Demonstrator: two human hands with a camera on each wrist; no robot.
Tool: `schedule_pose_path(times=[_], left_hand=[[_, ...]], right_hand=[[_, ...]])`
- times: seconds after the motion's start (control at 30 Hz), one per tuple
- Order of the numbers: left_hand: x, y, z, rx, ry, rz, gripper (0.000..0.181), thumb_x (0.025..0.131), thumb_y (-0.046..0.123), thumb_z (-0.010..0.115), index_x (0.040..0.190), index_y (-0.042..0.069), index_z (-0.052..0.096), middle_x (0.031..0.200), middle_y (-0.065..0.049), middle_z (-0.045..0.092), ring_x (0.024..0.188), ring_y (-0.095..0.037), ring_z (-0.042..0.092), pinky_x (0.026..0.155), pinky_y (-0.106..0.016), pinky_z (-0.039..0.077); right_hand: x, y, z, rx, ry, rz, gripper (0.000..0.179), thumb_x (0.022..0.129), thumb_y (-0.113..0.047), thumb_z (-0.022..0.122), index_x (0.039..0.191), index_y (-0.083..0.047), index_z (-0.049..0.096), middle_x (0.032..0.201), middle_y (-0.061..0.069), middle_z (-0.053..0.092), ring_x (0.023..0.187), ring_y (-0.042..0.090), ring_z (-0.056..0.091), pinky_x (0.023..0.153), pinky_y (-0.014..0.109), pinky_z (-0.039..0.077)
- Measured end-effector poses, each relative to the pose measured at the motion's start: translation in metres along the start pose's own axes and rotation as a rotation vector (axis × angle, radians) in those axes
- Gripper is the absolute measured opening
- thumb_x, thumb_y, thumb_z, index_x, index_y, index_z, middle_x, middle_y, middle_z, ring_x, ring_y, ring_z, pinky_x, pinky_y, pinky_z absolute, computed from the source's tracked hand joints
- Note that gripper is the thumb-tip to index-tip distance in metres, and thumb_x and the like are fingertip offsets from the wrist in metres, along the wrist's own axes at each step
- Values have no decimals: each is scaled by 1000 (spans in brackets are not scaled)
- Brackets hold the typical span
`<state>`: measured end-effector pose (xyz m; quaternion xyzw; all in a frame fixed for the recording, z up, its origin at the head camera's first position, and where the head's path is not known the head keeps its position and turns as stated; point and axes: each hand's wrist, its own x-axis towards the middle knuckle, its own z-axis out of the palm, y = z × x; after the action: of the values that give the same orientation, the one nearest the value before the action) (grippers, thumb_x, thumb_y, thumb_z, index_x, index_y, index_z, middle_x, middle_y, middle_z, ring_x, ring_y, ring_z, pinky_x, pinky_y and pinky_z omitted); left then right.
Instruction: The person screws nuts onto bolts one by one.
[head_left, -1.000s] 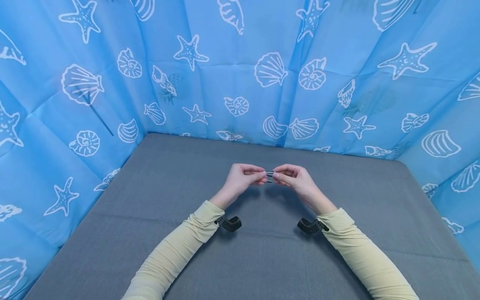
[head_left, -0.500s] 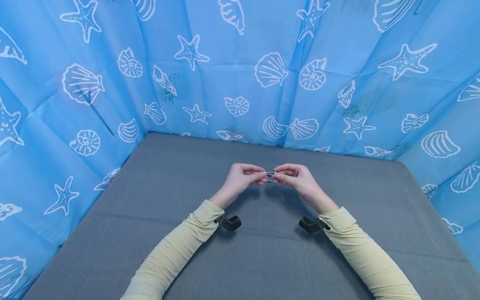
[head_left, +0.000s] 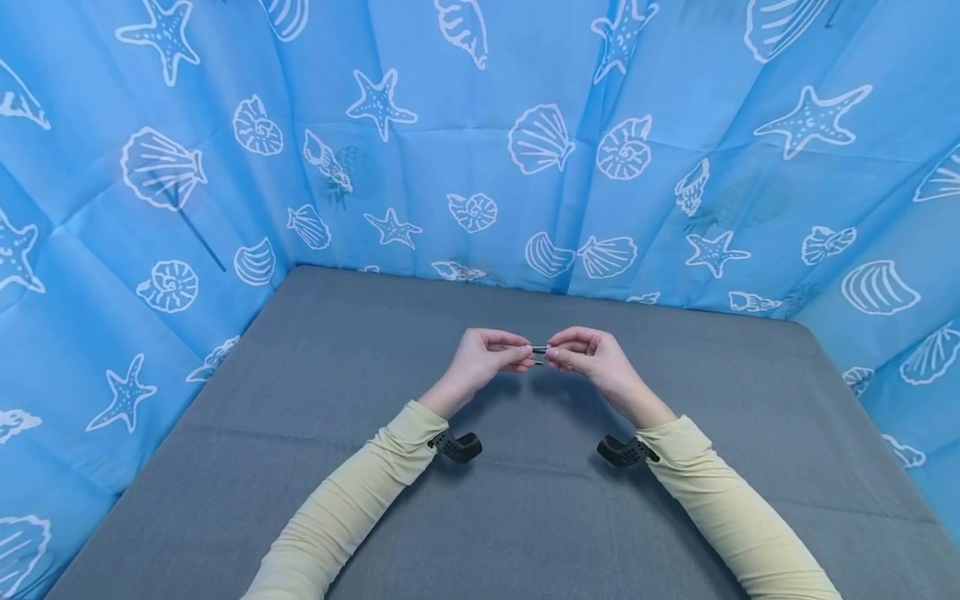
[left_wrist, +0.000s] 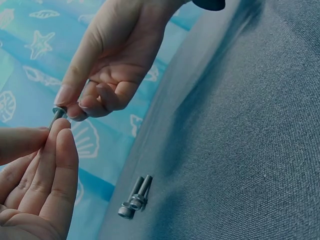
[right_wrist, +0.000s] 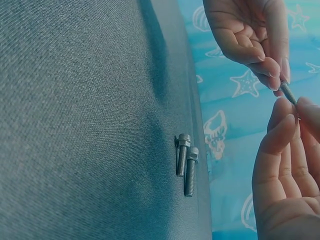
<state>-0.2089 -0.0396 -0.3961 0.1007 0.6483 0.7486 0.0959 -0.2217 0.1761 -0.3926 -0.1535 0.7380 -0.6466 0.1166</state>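
Note:
Between the two hands, above the table, a metal bolt (head_left: 539, 349) lies nearly level in the head view. My left hand (head_left: 480, 362) pinches one end of it with thumb and fingertips. From the other side, my right hand (head_left: 596, 362) pinches it with thumb and forefinger. In the left wrist view a round flange on the held bolt (left_wrist: 58, 113) shows at the right thumb; its threaded shank (right_wrist: 289, 93) shows between the fingertips in the right wrist view. Fingers hide both ends. Two more bolts (right_wrist: 190, 172) lie side by side on the table below.
A grey cloth-covered table (head_left: 525, 525) spreads under both forearms. Blue curtains (head_left: 450, 167) with white shells and starfish stand along its back and sides. Black wrist mounts (head_left: 457, 447) stick out from the pale yellow sleeves (head_left: 356, 492).
Both hands stay almost in place, still pinching the bolt. The right fingertips have shifted very slightly to the right, and a little more of the bolt's end shows beside them.

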Motion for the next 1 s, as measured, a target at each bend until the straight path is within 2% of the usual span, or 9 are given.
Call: schedule_pose_path(times=[0.1,0.27,0.43,0.57,0.77,0.9,1.0], left_hand=[[0,0,-1,-4,-7,3,24,87,2,69,106,-13,65,88,-19,71,81,-26,71,79,-43,58],[-1,0,-1,3,-12,2,25,88,3,69,106,-13,65,88,-19,71,80,-23,71,81,-48,56],[-1,0,0,7,-8,0,24,88,4,70,106,-11,66,87,-17,71,79,-23,71,80,-45,57],[-1,0,0,-8,-12,1,26,88,4,69,107,-13,65,88,-18,71,79,-23,71,78,-42,58],[-1,0,0,-3,-11,7,28,88,3,69,108,-14,64,88,-19,71,80,-24,71,78,-42,58],[-1,-1,0,7,-7,1,29,88,4,69,109,-15,63,88,-18,71,80,-23,71,77,-41,58],[0,-2,0,6,-5,2,29,88,4,68,109,-15,63,88,-18,71,79,-22,71,75,-37,59]], right_hand=[[0,1,0,-22,-3,-15,36,89,-12,69,113,13,58,93,17,70,81,17,68,77,44,57],[0,1,-1,-35,6,10,32,91,-16,68,110,10,62,90,13,71,82,23,68,78,45,56],[1,3,0,10,-1,18,31,91,-14,68,112,8,60,90,10,71,84,21,68,77,39,57],[0,4,-1,60,-19,-6,31,89,-7,69,114,8,57,93,9,71,84,17,69,79,40,57],[0,4,-2,32,-31,-16,32,91,-9,67,111,14,58,92,14,70,82,18,69,80,47,56],[-1,5,-1,9,-32,17,36,92,-15,67,115,10,57,94,17,70,82,18,69,79,45,57],[-2,5,-1,34,-47,8,35,92,-12,67,120,4,55,99,22,68,85,20,69,81,47,56]])
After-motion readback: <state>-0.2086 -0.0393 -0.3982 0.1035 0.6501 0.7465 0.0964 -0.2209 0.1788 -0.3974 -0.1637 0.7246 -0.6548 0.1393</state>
